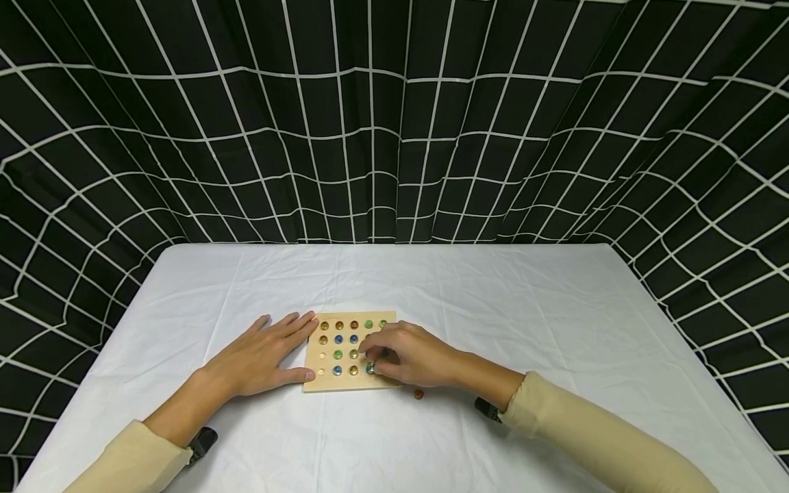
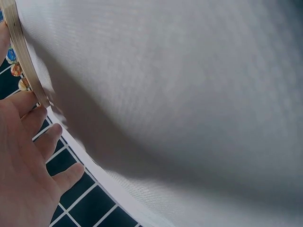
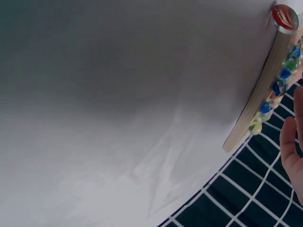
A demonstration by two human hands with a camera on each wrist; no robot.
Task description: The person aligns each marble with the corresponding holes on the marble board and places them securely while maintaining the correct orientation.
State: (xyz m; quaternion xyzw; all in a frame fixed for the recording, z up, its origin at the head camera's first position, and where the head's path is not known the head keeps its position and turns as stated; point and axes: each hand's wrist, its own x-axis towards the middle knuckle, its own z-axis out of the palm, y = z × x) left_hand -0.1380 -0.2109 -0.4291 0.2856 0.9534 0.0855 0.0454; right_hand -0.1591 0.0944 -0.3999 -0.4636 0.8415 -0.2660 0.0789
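A pale wooden board [image 1: 351, 385] with rows of coloured glass marbles lies on the table. My left hand [image 1: 259, 359] is spread flat at its left side, with fingertips at the upper left corner and thumb on the lower left edge. Over the board's right part is my right hand [image 1: 413, 352], thumb and index finger around a blue-tinted marble [image 1: 370, 368] in the front row. My hand hides some of the right-hand marbles. Two hollows in the left column hold no marble. A loose red marble [image 3: 285, 18] sits on the cloth by the board's front right corner.
A white cloth [image 1: 505, 294] with light creases covers the table. Behind it and along both sides hangs a black curtain [image 1: 382, 137] with a white grid. Each wrist carries a small black device, the left one [image 1: 202, 444] below its sleeve cuff.
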